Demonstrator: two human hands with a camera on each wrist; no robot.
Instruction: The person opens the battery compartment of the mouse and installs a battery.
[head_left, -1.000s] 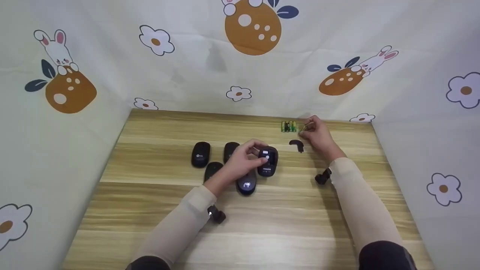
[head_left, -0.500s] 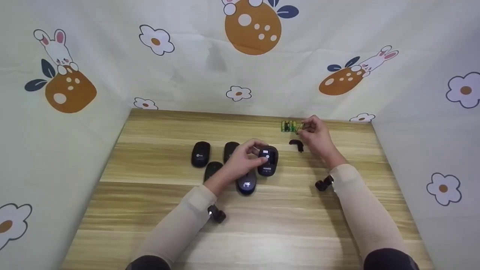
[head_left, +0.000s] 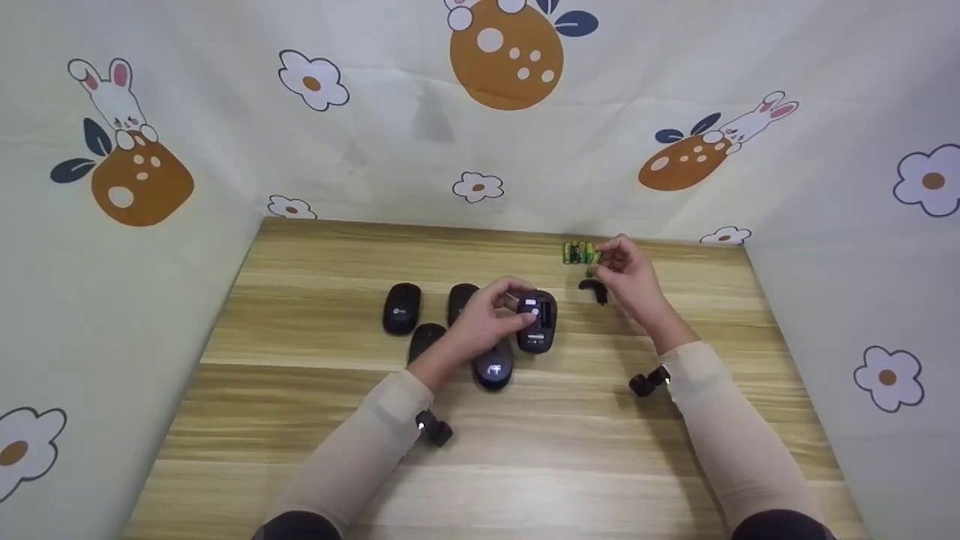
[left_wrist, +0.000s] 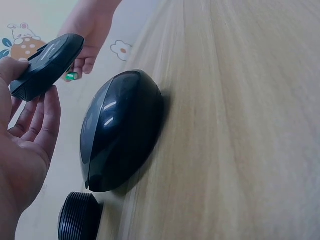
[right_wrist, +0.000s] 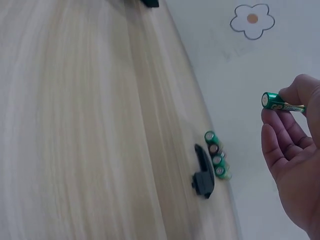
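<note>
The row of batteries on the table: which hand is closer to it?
The right hand. It's just right of the row of batteries, pinching another battery. The left hand is farther off, left of the row and nearer the person, holding an upturned mouse.

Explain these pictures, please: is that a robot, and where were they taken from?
No robot here: it's a person working bare-handed. The wide views come from a head camera, the close ones from a camera on each wrist. The left hand holds a black computer mouse, underside showing, its battery slot open. The right hand pinches a green battery. On the wooden table lie four more mice, four more batteries and a small black piece, perhaps the mouse's cover.
</note>
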